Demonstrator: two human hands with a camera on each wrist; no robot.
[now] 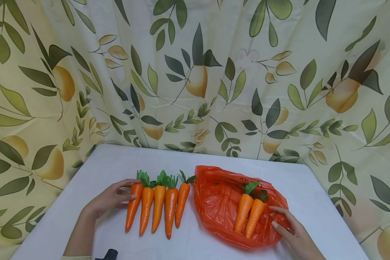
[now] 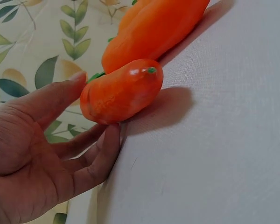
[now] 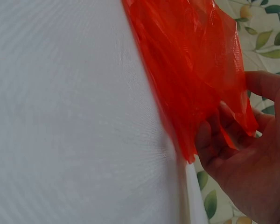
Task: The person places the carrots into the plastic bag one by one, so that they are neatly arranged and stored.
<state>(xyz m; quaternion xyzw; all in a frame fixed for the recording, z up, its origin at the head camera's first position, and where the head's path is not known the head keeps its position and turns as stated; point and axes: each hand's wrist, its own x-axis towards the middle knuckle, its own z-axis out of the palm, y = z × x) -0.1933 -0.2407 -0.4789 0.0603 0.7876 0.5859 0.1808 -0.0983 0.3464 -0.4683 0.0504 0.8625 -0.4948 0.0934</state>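
Several orange carrots with green tops lie in a row on the white table, tips toward me. My left hand [image 1: 112, 196] is at the leftmost carrot [image 1: 134, 207], pinching its upper part between thumb and fingers. The left wrist view shows this carrot [image 2: 123, 91] from its tip end, the thumb on one side and fingertips on the other. To the right, a red plastic bag [image 1: 211, 216] lies spread out, with two carrots [image 1: 243, 211] resting on it. My right hand [image 1: 295, 231] holds the bag's right edge; in the right wrist view its fingers curl into the red film [image 3: 177, 79].
The neighbouring carrots [image 1: 158, 207] lie close beside the leftmost one. A small black object [image 1: 110, 254] shows at the bottom edge, near the left forearm. Behind the white table [image 1: 156, 159] hangs a curtain [image 1: 198, 119] printed with leaves and fruit.
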